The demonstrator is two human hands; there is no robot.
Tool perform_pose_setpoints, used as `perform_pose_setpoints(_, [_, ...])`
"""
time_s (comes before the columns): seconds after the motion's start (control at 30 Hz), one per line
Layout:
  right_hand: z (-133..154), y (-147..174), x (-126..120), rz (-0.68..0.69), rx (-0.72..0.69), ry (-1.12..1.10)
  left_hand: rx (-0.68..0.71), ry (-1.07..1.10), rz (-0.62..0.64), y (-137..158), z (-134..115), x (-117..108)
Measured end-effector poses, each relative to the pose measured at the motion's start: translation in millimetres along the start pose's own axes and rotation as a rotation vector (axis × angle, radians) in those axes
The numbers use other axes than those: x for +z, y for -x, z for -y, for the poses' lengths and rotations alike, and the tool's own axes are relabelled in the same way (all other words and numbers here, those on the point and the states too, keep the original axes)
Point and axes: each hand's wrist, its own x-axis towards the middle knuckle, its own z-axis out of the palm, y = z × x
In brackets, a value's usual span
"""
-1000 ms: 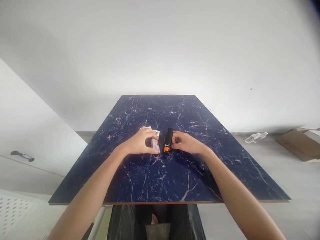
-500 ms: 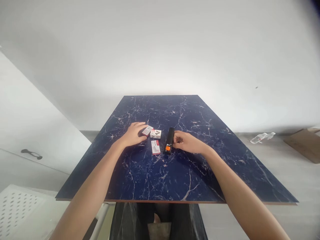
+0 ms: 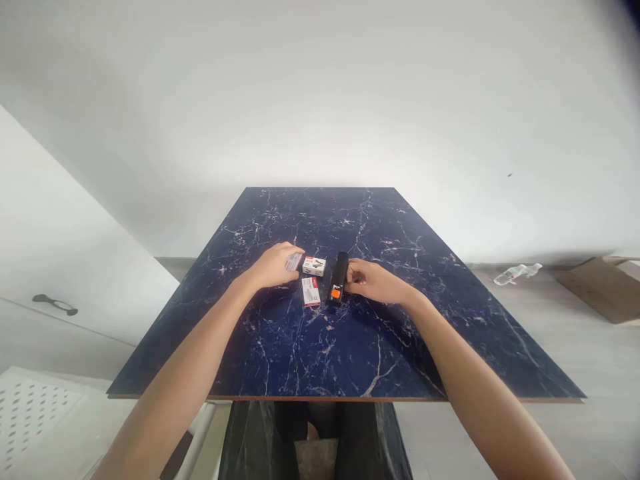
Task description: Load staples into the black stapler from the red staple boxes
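On the blue marbled table (image 3: 320, 353), my left hand (image 3: 275, 266) has its thumb and fingers around a small white-and-red box (image 3: 293, 261), partly covered by the fingers. Just right of it stands a small white box with a dark printed picture (image 3: 314, 267). Nearer to me lies a flat white-and-red box (image 3: 311, 292) that looks like a staple box. A long black stapler (image 3: 341, 270) with an orange patch at its near end lies to the right of the boxes. My right hand (image 3: 373, 281) has curled fingers closed against the stapler's right side.
Beyond the table's far edge rises a white wall (image 3: 320, 93). A white cabinet with a dark handle (image 3: 55, 305) is at the left. On the floor to the right are a clear plastic bottle (image 3: 515, 274) and a cardboard box (image 3: 600, 287).
My left hand has closed in on its small box, covering more of it. The printed box beside it has turned slightly. My right hand and the stapler stay together; the view has shifted a little.
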Motion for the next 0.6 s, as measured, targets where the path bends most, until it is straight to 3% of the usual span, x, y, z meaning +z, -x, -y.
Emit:
perform_pose_setpoints(0.1, [0, 0, 0, 0.004, -0.008, -0.005, 0.028, 0.059, -0.163, 12, -17, -13])
perform_pose_setpoints(0.2, [0, 0, 0, -0.001, -0.01, -0.01, 0.055, 0.091, -0.208, 17, -32, -16])
perform_pose_setpoints(0.3, [0, -1, -1, -0.011, -0.018, -0.005, 0.104, 0.093, -0.109, 17, -44, -6])
perform_pose_setpoints(0.43, [1, 0, -2, -0.007, -0.019, 0.006, 0.126, 0.075, 0.122, 20, -54, 4])
perform_pose_setpoints(0.6, [0, 0, -2, -0.014, -0.046, 0.013, 0.12, 0.172, 0.279, 27, -54, -11])
